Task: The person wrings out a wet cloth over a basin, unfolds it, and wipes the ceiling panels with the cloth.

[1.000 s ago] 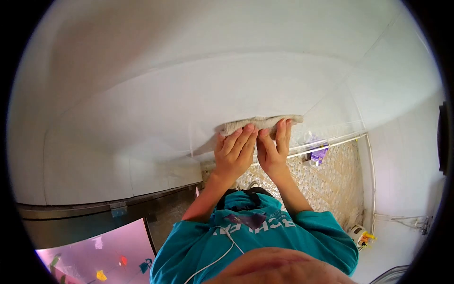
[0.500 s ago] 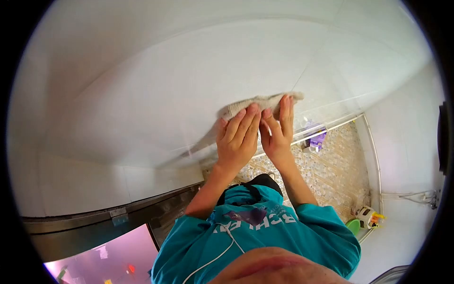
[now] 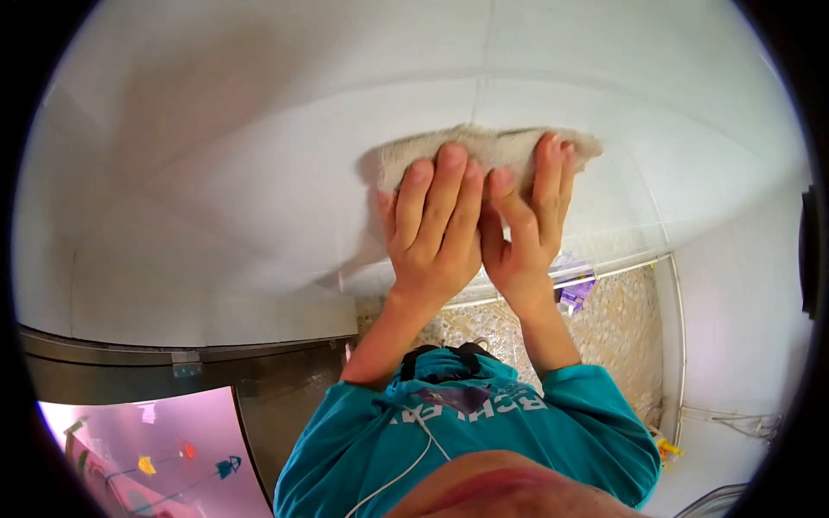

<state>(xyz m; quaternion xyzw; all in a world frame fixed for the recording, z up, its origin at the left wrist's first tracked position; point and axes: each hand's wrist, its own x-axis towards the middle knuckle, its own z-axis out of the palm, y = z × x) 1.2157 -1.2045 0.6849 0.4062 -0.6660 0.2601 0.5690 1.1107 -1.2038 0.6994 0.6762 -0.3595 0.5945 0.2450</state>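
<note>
A beige cloth is spread against the white tiled wall in front of me. My left hand presses on its left part, open, with the fingers stretched out and a little apart. Beside it, my right hand rests on the cloth's right part, also open, with straight fingers and the thumb side towards the left hand. Both palms face the wall, and the cloth lies between fingers and tiles. What the far edge of my right hand does is partly hidden.
A purple packet lies below right on the pebble-patterned floor. To the lower left is a dark metal frame beside a pink panel with coloured shapes. Cables hang along the right wall. A yellow object shows near my sleeve.
Both hands and the cloth have moved up the wall, and more of the cloth is spread out. The view has shifted, showing more of the pink panel.
</note>
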